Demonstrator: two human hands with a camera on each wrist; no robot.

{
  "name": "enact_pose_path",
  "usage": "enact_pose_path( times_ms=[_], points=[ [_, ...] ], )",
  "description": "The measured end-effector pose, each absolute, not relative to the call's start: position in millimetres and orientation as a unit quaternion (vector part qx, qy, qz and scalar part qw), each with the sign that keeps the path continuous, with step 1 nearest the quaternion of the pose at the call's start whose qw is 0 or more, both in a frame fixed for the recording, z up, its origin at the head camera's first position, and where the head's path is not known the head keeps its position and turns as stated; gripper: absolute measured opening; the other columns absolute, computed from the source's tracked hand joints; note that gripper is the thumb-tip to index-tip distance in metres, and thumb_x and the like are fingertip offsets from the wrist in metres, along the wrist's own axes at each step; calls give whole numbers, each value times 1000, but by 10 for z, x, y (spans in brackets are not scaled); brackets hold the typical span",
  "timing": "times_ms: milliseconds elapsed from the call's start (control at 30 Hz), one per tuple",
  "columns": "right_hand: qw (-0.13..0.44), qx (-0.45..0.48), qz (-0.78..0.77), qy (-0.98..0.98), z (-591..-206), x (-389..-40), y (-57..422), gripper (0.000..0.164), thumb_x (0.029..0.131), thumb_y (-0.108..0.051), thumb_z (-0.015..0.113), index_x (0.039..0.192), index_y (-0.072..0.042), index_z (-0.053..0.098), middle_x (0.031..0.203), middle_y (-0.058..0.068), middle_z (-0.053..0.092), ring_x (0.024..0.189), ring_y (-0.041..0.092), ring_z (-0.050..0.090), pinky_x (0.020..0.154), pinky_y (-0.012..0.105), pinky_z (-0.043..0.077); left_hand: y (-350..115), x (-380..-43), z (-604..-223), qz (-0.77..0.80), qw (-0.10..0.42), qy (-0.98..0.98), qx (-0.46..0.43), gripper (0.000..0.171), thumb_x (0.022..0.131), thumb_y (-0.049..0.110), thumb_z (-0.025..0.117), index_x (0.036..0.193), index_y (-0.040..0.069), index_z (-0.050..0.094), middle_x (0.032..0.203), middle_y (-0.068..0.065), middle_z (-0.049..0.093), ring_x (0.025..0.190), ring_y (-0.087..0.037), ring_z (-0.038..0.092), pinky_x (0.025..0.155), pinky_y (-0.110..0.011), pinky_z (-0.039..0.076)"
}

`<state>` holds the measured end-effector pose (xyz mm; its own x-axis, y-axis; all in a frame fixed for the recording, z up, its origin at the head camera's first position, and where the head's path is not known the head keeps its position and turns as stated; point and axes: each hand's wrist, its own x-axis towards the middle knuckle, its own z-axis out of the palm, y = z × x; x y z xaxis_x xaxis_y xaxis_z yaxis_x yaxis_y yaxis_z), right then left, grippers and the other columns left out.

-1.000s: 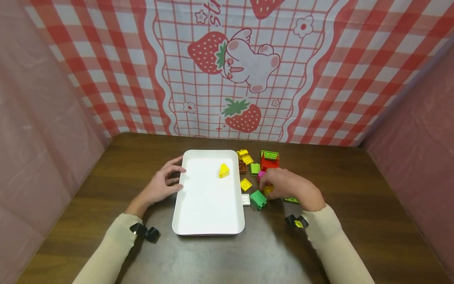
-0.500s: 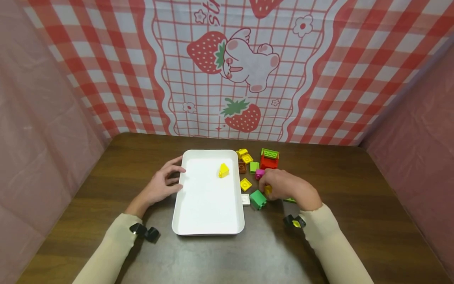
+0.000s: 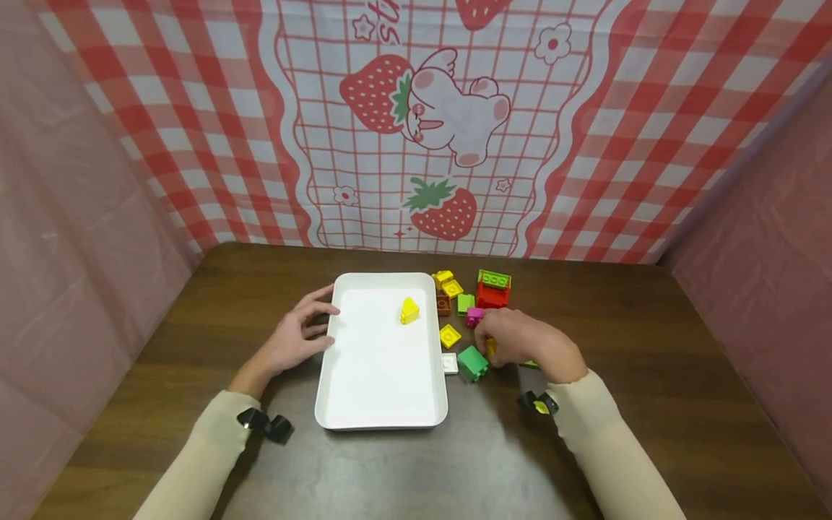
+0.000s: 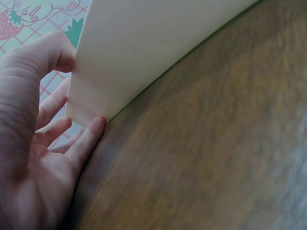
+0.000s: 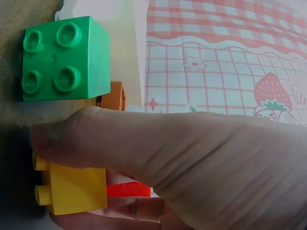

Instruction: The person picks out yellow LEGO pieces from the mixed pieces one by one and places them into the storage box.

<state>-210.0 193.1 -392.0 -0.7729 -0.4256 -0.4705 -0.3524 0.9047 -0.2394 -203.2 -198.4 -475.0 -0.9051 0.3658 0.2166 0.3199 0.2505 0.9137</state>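
Observation:
My left hand [image 3: 299, 341] lies beside the white tray [image 3: 382, 420], fingertips touching its left wall; the left wrist view shows thumb and fingers against that side. My right hand [image 3: 529, 341] holds a yellow toy brick [image 5: 76, 189] between thumb and fingers, its studs facing the table in the right wrist view. Most of that brick is hidden by the hand in the head view. Just left of the right hand sits a green brick [image 3: 472, 362], and a pink brick [image 3: 475, 316] lies behind the fingers. Inside the tray is a yellow sloped brick [image 3: 409, 311].
Along the tray's right side lie a white piece [image 3: 450, 363], a yellow square piece [image 3: 449, 336], a brown brick [image 3: 443, 305], a light green brick [image 3: 465, 304] and yellow pieces [image 3: 451, 289]. A red piece [image 3: 492, 295] with a light green top stands farther back. Cloth hangs behind the table.
My right hand stays almost in place on the yellow brick, shifting very slightly left. The pink brick has slid a little left. The left hand and tray hold still.

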Motion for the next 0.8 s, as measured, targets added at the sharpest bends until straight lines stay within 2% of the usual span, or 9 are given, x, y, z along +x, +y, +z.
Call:
enact_pose_path(
  times_ms=[633, 800],
  points=[
    [269, -205, -67, 939, -3908, -2087, 1919, 22, 77, -11, 84, 78, -25, 66, 86, -2, 64, 85, 19, 56, 70, 33, 57, -1986, -2024, -4743, 570, 18, 793, 217, 42, 82, -8, 73, 122, -7, 60, 163, -18, 26, 132, -40, 45, 102, -59, 48],
    [252, -218, -74, 940, -3843, -2061, 1940, 21, 76, -12, 85, 79, -24, 68, 90, -2, 63, 87, 19, 56, 72, 34, 58, -1983, -2024, -4742, 569, 17, 793, 218, 42, 82, -8, 74, 122, -7, 60, 163, -18, 26, 131, -39, 47, 101, -59, 48]
  ],
)
